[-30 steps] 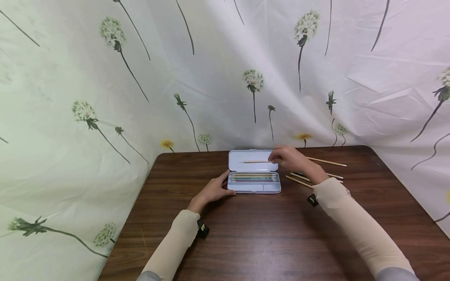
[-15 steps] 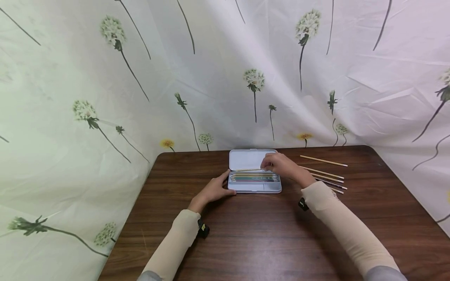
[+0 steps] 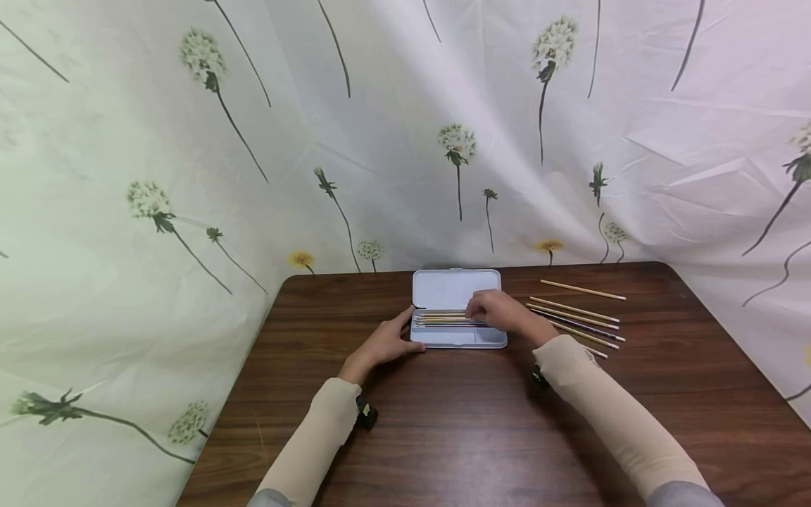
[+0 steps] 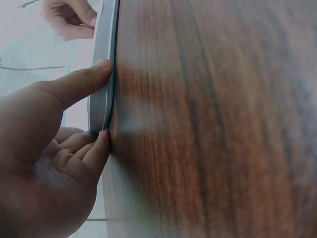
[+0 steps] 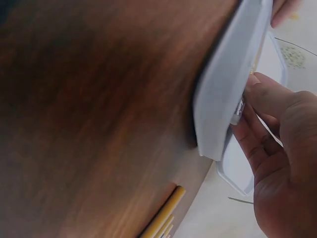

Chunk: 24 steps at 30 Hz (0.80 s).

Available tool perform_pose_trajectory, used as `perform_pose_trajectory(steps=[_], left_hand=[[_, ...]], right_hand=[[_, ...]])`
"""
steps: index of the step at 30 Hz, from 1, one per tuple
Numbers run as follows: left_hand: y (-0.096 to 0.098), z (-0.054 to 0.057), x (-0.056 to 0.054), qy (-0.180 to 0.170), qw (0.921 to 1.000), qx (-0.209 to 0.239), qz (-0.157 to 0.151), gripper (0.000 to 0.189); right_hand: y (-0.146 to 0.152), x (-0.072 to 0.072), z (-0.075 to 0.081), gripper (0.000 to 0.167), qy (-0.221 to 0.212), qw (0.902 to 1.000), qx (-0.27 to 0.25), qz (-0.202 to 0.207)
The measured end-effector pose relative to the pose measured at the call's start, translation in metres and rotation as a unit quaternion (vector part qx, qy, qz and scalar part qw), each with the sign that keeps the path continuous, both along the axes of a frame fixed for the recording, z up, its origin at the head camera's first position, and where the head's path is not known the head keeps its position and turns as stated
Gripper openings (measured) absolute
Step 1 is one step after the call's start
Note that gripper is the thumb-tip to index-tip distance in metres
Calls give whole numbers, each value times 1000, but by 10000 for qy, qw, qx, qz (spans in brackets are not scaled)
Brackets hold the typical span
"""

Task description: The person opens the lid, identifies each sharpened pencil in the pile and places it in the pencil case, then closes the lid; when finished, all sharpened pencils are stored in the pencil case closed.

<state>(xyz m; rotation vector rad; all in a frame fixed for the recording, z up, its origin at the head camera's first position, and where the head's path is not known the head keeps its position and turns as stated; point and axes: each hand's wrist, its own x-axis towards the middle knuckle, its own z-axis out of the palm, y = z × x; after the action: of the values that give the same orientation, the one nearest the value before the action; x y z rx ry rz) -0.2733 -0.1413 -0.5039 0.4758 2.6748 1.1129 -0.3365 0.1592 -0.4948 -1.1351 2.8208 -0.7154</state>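
A pale blue-white pencil case (image 3: 443,339) lies with its lid (image 3: 446,289) raised behind it. Several pencils (image 3: 437,324) lie side by side in its rear compartment. My left hand (image 3: 385,341) grips the left end of the case, thumb at the front edge; the left wrist view shows the thumb (image 4: 81,84) and fingers against the rim. My right hand (image 3: 497,310) is over the right part of the rear compartment. It pinches a pencil, largely hidden by the fingers. In the right wrist view a silver pencil end (image 5: 237,113) shows beneath those fingers.
To the right of the case, several loose pencils (image 3: 583,289) lie on the brown wooden table (image 3: 456,422), partly under the right forearm. A white curtain (image 3: 393,141) with a dandelion print hangs behind the table and along its sides.
My right hand has brought the pencil from over the lid down and forward into the rear compartment. My left hand has stayed at the left end of the case.
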Motion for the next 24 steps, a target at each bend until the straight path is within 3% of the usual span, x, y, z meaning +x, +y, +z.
perform_pose_trajectory(steps=[15, 24], left_hand=[[0, -1, -1, 0, 10000, -46, -5, 99], [-1, -3, -3, 16, 9999, -102, -34, 98]], right_hand=[[0, 3, 0, 11, -14, 9999, 158, -5], [11, -6, 25, 11, 185, 9996, 54, -186]])
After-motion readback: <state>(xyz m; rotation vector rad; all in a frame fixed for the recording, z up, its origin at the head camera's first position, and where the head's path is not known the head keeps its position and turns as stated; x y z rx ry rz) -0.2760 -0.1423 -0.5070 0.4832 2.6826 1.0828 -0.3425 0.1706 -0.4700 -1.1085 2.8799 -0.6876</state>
